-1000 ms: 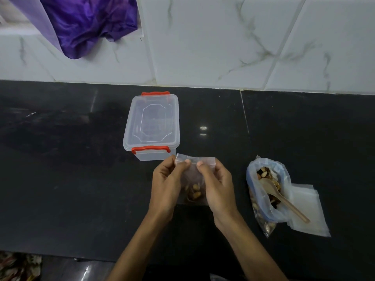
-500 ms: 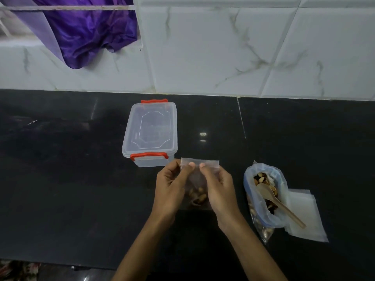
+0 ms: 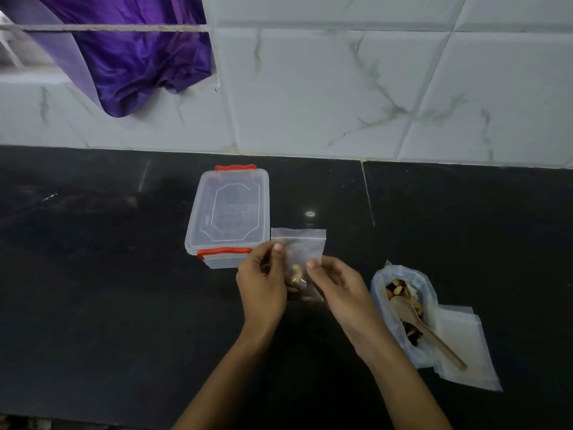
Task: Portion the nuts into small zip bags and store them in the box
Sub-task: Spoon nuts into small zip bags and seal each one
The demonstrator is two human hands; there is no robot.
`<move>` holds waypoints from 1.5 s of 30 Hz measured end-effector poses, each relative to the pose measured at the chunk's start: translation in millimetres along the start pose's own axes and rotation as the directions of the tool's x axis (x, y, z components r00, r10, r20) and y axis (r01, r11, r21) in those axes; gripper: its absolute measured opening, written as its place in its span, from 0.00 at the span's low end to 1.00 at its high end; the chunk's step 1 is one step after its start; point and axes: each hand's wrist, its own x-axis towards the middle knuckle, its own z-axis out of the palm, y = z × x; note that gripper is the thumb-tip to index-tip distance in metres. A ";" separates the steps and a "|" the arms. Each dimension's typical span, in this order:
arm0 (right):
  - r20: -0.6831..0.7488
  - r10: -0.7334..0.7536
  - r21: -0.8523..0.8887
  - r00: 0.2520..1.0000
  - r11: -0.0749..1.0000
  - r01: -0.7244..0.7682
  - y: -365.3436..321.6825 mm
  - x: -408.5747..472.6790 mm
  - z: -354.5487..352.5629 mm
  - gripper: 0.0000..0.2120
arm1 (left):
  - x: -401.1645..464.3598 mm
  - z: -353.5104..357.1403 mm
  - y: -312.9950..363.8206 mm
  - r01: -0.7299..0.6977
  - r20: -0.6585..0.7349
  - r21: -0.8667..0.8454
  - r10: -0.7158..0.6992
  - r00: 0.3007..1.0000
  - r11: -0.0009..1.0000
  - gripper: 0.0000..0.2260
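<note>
On the black counter [image 3: 93, 305] in front of the tiled wall, going from left to right, the clear box [image 3: 229, 215] with its red clips stands with the lid on, its long side running away from the person toward the wall. Just right of it, the left hand [image 3: 263, 287] and the right hand [image 3: 338, 290] hold up a small zip bag [image 3: 302, 246] between them, each pinching a side of it between thumb and curled fingers, about halfway down. The bag stands upright, its long axis vertical, zip edge at the top toward the wall, and a few nuts [image 3: 296, 273] sit low in it. I cannot tell whether the zip is pressed closed all the way across. If it is not, the nuts could spill when the bag is tipped or laid down. The film looks thin and slippery, so a loose pinch might let it slide. The box is not yet open, so a hand must come free to undo the clips, and one hand alone may let the bag flop over. Farther right, the big bag of nuts [image 3: 403, 308] lies open with a wooden spoon [image 3: 424, 327] resting in it, on a pile of empty bags [image 3: 465, 352]; a careless elbow could knock it.
</note>
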 end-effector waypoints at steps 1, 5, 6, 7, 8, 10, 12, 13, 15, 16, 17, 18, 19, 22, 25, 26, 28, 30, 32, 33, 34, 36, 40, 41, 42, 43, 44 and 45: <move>-0.027 -0.013 -0.011 1.000 1.000 0.013 1.6 1.0 -2.6 0.11 | 1.3 2.4 0.8 0.010 0.001 -0.016 -0.010 1.000 1.000 0.08; -0.167 -0.011 0.034 0.986 0.999 0.017 2.0 16.6 -8.1 0.08 | 4.2 10.5 -1.1 0.120 0.128 -0.219 -0.093 0.987 0.968 0.14; -0.193 0.001 0.065 0.981 0.998 0.011 1.0 22.5 -8.9 0.08 | 5.2 13.1 -3.3 0.119 0.155 -0.223 -0.086 0.984 0.967 0.14; -0.202 0.021 0.109 0.979 0.994 0.001 -0.5 28.3 -9.4 0.08 | 7.3 15.6 -5.7 0.105 0.166 -0.195 -0.072 0.984 0.975 0.11; -0.194 0.045 0.155 0.980 0.988 -0.015 -1.2 33.9 -10.4 0.08 | 10.9 18.2 -7.8 0.096 0.165 -0.166 -0.068 0.984 0.981 0.08; -0.143 0.081 0.194 0.986 0.980 -0.052 -2.7 45.2 -13.3 0.09 | 21.1 22.7 -11.7 0.098 0.160 -0.117 -0.079 0.984 0.988 0.10; -0.106 0.089 0.189 0.990 0.980 -0.068 -2.9 56.8 -16.2 0.12 | 33.6 26.5 -12.8 0.113 0.179 -0.084 -0.097 0.979 0.990 0.12; -0.107 0.095 0.192 0.990 0.979 -0.073 -2.3 62.8 -16.4 0.13 | 39.7 27.9 -13.7 0.119 0.186 -0.062 -0.106 0.977 0.991 0.13; -0.130 0.126 0.197 0.983 0.975 -0.099 0.1 75.6 -14.9 0.13 | 50.0 29.1 -19.0 0.137 0.180 -0.023 -0.131 0.975 0.990 0.15; -0.144 0.144 0.193 0.979 0.975 -0.115 1.7 82.1 -13.4 0.12 | 53.5 29.2 -21.7 0.138 0.173 -0.007 -0.134 0.976 0.990 0.16; -0.153 0.157 0.187 0.976 0.974 -0.128 2.9 88.1 -11.9 0.12 | 56.1 29.6 -24.4 0.128 0.162 0.016 -0.129 0.978 0.992 0.17; -0.161 0.167 0.185 0.973 0.973 -0.137 4.2 94.2 -10.8 0.11 | 58.0 29.9 -26.9 0.112 0.151 0.041 -0.117 0.982 0.993 0.18; -0.169 0.173 0.185 0.970 0.973 -0.141 4.1 99.4 -9.6 0.11 | 59.8 30.6 -29.1 0.096 0.139 0.066 -0.104 0.985 0.993 0.18; -0.218 0.163 0.182 0.962 0.975 -0.124 3.0 111.2 -8.2 0.13 | 64.3 35.9 -32.0 0.065 0.083 0.090 -0.073 0.994 0.994 0.18; -0.299 0.105 0.171 0.949 0.984 -0.055 3.2 118.2 -6.7 0.15 | 65.7 43.1 -30.4 0.044 0.026 0.108 -0.047 0.999 0.993 0.20; -0.325 0.090 0.170 0.941 0.985 -0.035 3.7 120.6 -5.6 0.15 | 65.7 46.3 -30.4 0.035 0.002 0.121 -0.035 0.999 0.992 0.20; -0.384 0.058 0.143 0.921 0.990 -0.002 6.4 126.9 -2.5 0.14 | 69.5 54.8 -31.8 0.032 -0.039 0.142 -0.027 0.999 0.989 0.20; -0.437 0.012 0.087 0.899 0.996 0.029 11.2 136.4 1.2 0.13 | 79.9 65.5 -36.7 0.057 -0.074 0.142 -0.047 0.996 0.988 0.18; -0.449 -0.039 0.029 0.893 0.998 0.058 17.3 148.6 5.4 0.12 | 95.5 75.2 -42.9 0.096 -0.111 0.129 -0.082 0.990 0.987 0.17; -0.442 -0.065 -0.015 0.895 0.998 0.065 20.5 155.3 7.4 0.12 | 103.4 79.1 -46.7 0.114 -0.128 0.121 -0.098 0.987 0.986 0.16; -0.431 -0.090 -0.065 0.898 0.995 0.069 23.4 162.0 9.1 0.13 | 110.7 82.3 -51.1 0.134 -0.141 0.101 -0.119 0.983 0.986 0.15; -0.409 -0.153 -0.176 0.900 0.981 0.086 27.3 175.9 12.6 0.14 | 124.1 86.4 -58.8 0.184 -0.166 0.093 -0.167 0.972 0.979 0.13; -0.367 -0.295 -0.365 0.882 0.918 0.156 33.1 195.8 18.3 0.14 | 139.4 88.2 -64.3 0.183 -0.162 0.225 -0.149 0.975 0.957 0.10; -0.354 -0.329 -0.400 0.875 0.899 0.176 34.9 198.2 18.6 0.14 | 140.2 88.2 -63.4 0.160 -0.151 0.248 -0.125 0.981 0.955 0.11; -0.342 -0.353 -0.430 0.871 0.883 0.189 35.8 199.1 18.7 0.14 | 140.3 88.3 -63.3 0.137 -0.141 0.272 -0.102 0.985 0.952 0.14; -0.332 -0.368 -0.457 0.868 0.868 0.193 37.2 199.4 18.9 0.13 | 140.2 87.5 -64.8 0.127 -0.140 0.290 -0.089 0.986 0.949 0.15; -0.325 -0.378 -0.481 0.867 0.855 0.192 37.6 198.8 18.9 0.12 | 140.8 86.9 -69.5 0.126 -0.149 0.314 -0.083 0.985 0.941 0.15; -0.322 -0.382 -0.502 0.866 0.844 0.186 38.4 198.3 19.2 0.11 | 141.2 86.4 -73.2 0.126 -0.156 0.352 -0.074 0.985 0.928 0.13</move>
